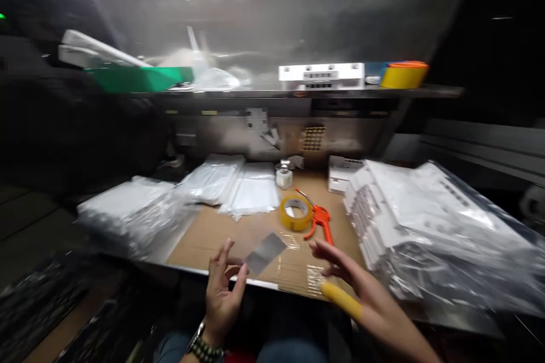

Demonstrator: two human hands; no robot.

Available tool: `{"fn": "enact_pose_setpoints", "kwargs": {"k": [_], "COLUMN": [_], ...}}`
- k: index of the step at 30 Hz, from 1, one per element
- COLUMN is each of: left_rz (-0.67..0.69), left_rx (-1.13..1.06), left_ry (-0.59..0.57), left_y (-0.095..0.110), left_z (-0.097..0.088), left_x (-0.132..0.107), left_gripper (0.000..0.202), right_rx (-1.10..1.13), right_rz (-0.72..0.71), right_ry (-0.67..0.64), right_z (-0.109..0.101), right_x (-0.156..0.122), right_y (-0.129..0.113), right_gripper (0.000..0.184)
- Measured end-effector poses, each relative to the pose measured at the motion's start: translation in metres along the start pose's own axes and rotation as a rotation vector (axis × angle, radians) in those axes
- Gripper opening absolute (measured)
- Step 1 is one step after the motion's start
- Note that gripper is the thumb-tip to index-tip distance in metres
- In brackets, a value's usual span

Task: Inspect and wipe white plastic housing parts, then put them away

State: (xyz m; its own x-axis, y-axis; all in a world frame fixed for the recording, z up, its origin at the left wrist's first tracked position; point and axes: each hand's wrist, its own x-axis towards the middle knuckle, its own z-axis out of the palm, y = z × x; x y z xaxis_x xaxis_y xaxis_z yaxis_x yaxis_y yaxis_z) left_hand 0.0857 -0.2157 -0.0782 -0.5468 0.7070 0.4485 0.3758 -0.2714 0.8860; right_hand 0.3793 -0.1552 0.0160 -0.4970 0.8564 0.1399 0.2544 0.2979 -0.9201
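My left hand [222,289] is raised at the front edge of the brown cardboard work surface [221,232], thumb and forefinger pinched on the corner of a small clear film strip [266,251]. The other fingers stand up. My right hand [353,289] hovers to the right of the strip with fingers spread and nothing in it; a yellow finger cot covers its thumb. A yellow tape roll [296,213] and orange scissors [320,221] lie just beyond both hands.
Stacks of white parts in clear bags [417,227] fill the right side. Clear plastic bags [238,184] and a silvery heap [131,212] lie at left and centre. A small white bottle [284,174] stands behind the tape. The shelf above carries a white box [321,75] and tape rolls [403,74].
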Motion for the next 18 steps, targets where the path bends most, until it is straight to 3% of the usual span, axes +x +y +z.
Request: {"fn": "enact_pose_setpoints", "kwargs": {"k": [3,6,8,10,12,14,16,18], "left_rz": [-0.021,-0.004,-0.036,-0.147,-0.280,-0.404,-0.572,-0.692], "left_rx": [-0.039,-0.185,-0.340,-0.628,-0.918,-0.988,-0.945,-0.990], "left_ry": [0.018,0.020,0.029,0.134,0.342,0.516,0.506,0.351], "left_y": [0.016,0.027,0.031,0.032,0.030,0.024,0.014,0.001], "left_z": [-0.033,-0.080,-0.118,-0.155,-0.187,-0.211,-0.228,-0.240], "left_x": [-0.017,-0.034,-0.046,-0.061,-0.077,-0.090,-0.101,-0.109], "left_gripper": [0.062,0.056,0.032,0.011,0.022,0.020,0.011,0.033], "right_rx": [0.040,0.012,0.002,-0.005,-0.005,0.026,0.071,0.083], "right_rz": [-0.037,-0.057,-0.077,-0.105,-0.152,-0.225,-0.299,-0.372], "right_ry": [-0.271,-0.523,-0.657,-0.787,-0.919,-1.060,-1.238,-1.417], "right_z": [0.073,0.124,0.149,0.173,0.202,0.239,0.284,0.335], "right_x": [0.078,0.118,0.134,0.148,0.160,0.167,0.168,0.162], "right_y": [-0.017,-0.034,-0.043,-0.053,-0.065,-0.082,-0.103,-0.125], "right_gripper": [0.058,0.040,0.040,0.039,0.035,0.028,0.022,0.019]}}
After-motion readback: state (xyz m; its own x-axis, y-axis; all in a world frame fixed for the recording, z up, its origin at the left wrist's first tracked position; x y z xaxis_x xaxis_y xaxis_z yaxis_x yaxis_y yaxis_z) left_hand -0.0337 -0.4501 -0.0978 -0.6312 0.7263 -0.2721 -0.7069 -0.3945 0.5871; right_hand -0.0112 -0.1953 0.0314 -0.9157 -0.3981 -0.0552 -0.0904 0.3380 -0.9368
